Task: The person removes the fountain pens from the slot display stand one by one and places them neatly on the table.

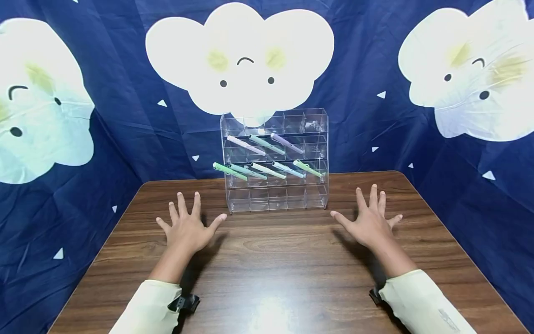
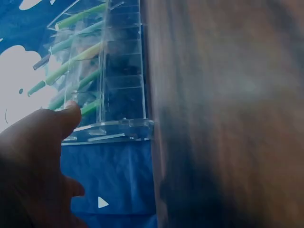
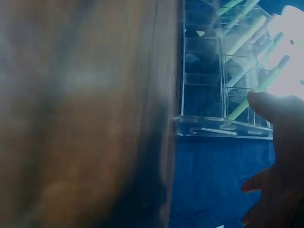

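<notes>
My left hand [image 1: 187, 232] is spread over the left part of the table, fingers straight, holding nothing. Likewise spread and holding nothing, my right hand [image 1: 370, 226] is over the right part. Between and beyond them stands a clear plastic rack [image 1: 277, 194] with tiers of small compartments. Several pens lie slanted in it. The second tier from the top has a pink pen [image 1: 246, 145], a teal pen [image 1: 267, 144] and a purple pen [image 1: 288, 143]. The tier below carries more, among them a green pen [image 1: 229, 171] at the left end and a light green pen [image 1: 307, 168] at the right.
The brown wooden table [image 1: 267, 250] has rounded far corners. Dark blue fabric [image 1: 359, 55] with white clouds hangs close behind it and along both sides. A black wrist strap [image 1: 184, 304] shows at the left sleeve. The rack's bottom tier holds no pens.
</notes>
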Demonstrator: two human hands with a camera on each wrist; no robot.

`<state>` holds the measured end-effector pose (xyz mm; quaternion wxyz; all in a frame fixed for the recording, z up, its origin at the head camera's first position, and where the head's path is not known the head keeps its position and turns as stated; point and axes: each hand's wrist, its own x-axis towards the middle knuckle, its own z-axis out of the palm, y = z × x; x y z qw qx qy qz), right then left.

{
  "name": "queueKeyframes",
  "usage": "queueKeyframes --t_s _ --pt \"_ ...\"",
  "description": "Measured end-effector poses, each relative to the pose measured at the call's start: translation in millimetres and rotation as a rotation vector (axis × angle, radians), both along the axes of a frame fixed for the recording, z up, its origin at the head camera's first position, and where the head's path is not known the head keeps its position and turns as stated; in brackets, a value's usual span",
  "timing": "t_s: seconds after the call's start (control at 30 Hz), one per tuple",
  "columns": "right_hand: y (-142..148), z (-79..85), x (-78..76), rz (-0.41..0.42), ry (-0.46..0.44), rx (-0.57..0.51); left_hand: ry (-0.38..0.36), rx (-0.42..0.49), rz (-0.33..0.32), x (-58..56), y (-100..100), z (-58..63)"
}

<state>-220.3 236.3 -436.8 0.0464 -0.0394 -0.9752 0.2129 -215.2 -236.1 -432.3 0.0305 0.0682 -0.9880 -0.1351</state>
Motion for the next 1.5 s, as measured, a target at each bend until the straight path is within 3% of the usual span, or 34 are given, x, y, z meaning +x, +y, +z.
queueKeyframes --t_s 0.17,0.33,0.43,0.57,0.77,0.97,1.2,1.4,1.5 --pt "-12.1 10.2 -8.8 0.017 0.004 -0.017 -0.003 0.071 -0.024 -11.1 6.4 5.4" --pt "-26.2 18.8 -19.7 0.027 0.006 -0.034 -0.054 0.217 -0.045 -24.7 9.7 6.3" --pt "-34.9 24.6 -27.1 0.032 0.030 -0.043 -0.044 0.325 -0.072 -33.1 8.8 3.6" --pt "-46.2 29.9 -36.8 0.030 0.108 -0.066 0.013 0.494 -0.111 -44.2 5.5 -3.2" --pt "-66.4 30.3 -49.5 0.060 0.276 -0.129 0.044 0.749 -0.090 -54.9 5.5 -11.4" --pt "-80.0 28.6 -60.5 0.112 0.413 -0.184 0.055 0.847 -0.124 -65.3 12.3 -20.8" --pt "-91.9 30.2 -75.4 0.183 0.413 -0.241 0.108 0.961 -0.163 -75.2 18.3 -31.6" --pt "-96.8 28.1 -86.3 0.192 0.415 -0.281 0.136 1.014 -0.202 -80.1 27.1 -38.3" --pt "-97.8 29.5 -91.1 0.191 0.407 -0.299 0.148 1.034 -0.189 -80.7 30.9 -41.8"
